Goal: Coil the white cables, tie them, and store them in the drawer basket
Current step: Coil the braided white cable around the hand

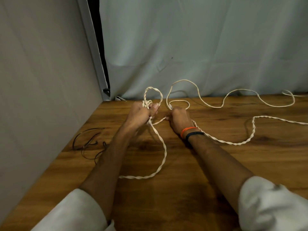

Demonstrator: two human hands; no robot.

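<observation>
This looks like an improvised recording corner and not a real home room or workshop. A wooden table (216,164) with a dark grain stands against a pale cloth backdrop (200,39) — the cloth has fold creases and hangs down to the table edge. On the left a plain grey panel (41,72) closes the side, with a dark gap beside it. No furniture or walls of a normal room are visible — only some thin dark wires (88,144) lying near the panel.

Twisted, matt white cables (162,161) lie on a smooth, grained wooden table (208,164) before creased cloth (200,39).
</observation>
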